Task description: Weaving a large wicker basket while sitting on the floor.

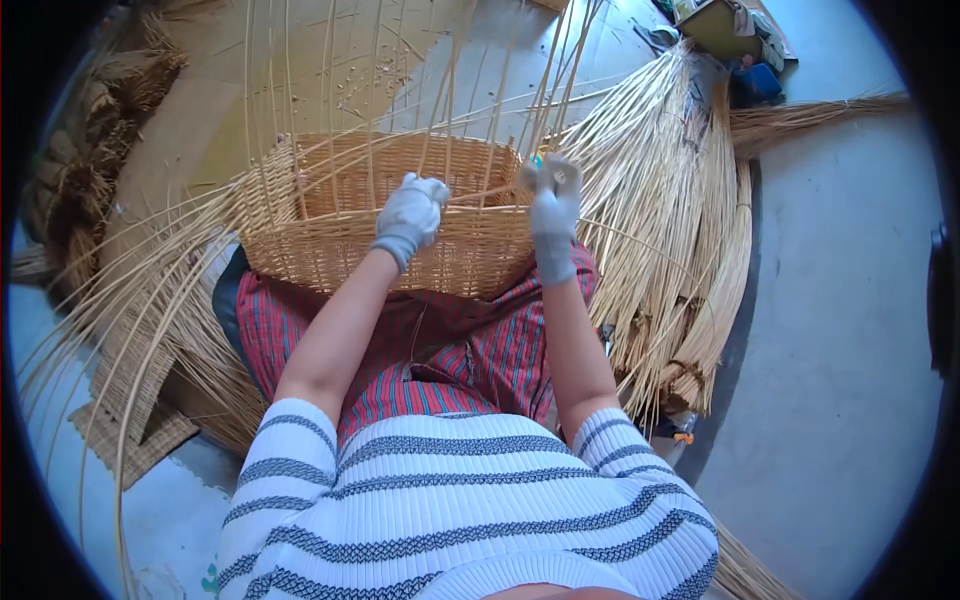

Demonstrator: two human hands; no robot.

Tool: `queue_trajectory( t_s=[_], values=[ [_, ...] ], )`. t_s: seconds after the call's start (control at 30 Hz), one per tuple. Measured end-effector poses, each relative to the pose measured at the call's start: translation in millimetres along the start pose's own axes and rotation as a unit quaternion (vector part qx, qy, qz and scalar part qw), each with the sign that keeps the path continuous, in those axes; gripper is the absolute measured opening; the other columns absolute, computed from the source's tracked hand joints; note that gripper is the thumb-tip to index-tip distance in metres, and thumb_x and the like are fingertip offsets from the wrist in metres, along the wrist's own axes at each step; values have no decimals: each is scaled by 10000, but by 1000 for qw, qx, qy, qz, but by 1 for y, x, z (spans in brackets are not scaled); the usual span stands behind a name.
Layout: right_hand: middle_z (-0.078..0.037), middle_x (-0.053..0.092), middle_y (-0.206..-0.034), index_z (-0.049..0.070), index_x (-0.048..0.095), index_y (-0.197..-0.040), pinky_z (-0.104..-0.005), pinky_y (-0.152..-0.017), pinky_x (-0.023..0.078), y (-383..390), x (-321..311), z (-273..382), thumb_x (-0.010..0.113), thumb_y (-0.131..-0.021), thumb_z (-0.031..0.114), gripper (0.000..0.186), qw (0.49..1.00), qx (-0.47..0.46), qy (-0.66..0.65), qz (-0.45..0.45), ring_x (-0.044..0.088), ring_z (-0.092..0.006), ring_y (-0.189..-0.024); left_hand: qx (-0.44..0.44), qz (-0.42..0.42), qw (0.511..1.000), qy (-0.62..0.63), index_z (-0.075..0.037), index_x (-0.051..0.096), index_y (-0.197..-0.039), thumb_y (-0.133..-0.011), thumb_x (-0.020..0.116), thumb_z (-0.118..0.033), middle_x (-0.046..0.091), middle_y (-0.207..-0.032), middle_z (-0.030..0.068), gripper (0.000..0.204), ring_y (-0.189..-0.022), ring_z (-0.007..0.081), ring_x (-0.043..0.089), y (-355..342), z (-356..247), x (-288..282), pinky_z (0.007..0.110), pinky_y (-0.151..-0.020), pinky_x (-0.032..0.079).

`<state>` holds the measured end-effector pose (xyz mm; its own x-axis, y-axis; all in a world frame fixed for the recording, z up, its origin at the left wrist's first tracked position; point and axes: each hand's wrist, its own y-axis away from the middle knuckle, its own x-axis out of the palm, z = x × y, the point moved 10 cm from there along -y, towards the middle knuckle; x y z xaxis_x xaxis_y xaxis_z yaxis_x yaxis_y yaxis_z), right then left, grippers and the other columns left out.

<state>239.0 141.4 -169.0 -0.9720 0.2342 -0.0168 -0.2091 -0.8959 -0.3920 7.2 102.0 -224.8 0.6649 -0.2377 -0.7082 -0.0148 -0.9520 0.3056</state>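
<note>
A rectangular wicker basket (330,245) rests on my lap, its near wall woven from tan strands. Long upright stakes (375,90) rise from its walls. My left hand (410,215), in a pale work glove, is closed at the top edge of the near wall. A thin wicker strand (488,194) runs from it toward my right hand (555,210), also gloved, which is closed by the basket's right corner. Motion smears its fingertips slightly. Loose strand ends (150,260) fan out past the basket's left side. The fingers hide the exact grip points.
A large bundle of pale wicker rods (655,200) lies to the right of my legs. Darker bundled material (85,180) is heaped at the far left. Woven mat pieces (135,400) lie at the left. A box with odds and ends (720,30) stands at the far right.
</note>
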Motion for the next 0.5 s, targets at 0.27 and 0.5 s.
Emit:
queue_trajectory(
  t_s=[0.27, 0.5],
  values=[
    [-122, 662, -848, 100, 413, -1214, -323, -698, 569, 72, -15, -49, 393, -1052, 56, 169, 976, 191, -97, -41, 668, -193, -733, -101, 134, 941, 292, -36, 550, -1250, -1011, 580, -313, 665, -1062, 111, 367, -641, 163, 675, 2, 6, 47, 329, -530, 549],
    [-127, 617, -1258, 95, 388, -1491, -365, -898, 528, -50, 104, 31, 562, -895, -14, 631, 887, -259, 362, 128, 672, -291, -920, -96, 84, 965, 231, -60, 566, -1083, -1044, 465, -422, 667, -979, 150, 377, -613, 217, 710, -9, -5, 63, 353, -482, 556]
  ],
)
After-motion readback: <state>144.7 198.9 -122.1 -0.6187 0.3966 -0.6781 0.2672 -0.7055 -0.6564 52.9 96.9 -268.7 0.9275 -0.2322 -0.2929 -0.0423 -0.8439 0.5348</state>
